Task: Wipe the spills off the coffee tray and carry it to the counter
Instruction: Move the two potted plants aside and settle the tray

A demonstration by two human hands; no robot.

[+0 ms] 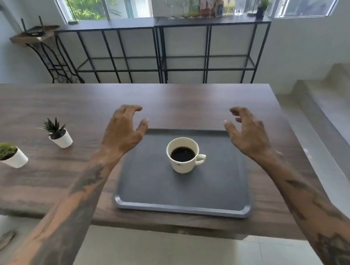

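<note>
Tray w/ coffee cup sits on wood table, near edge.
L hand above tray's far-left corner, fingers spread, curled, empty; R hand above far-right corner, same.

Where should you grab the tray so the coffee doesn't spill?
Probably by its two short sides, one hand each, coming in from left and right. The grey tray has a raised rim to hook fingers under, and the full cup stands near its middle, so an even two-sided grip should keep it level. The left hand and right hand hover open above the far corners, holding nothing.
</note>
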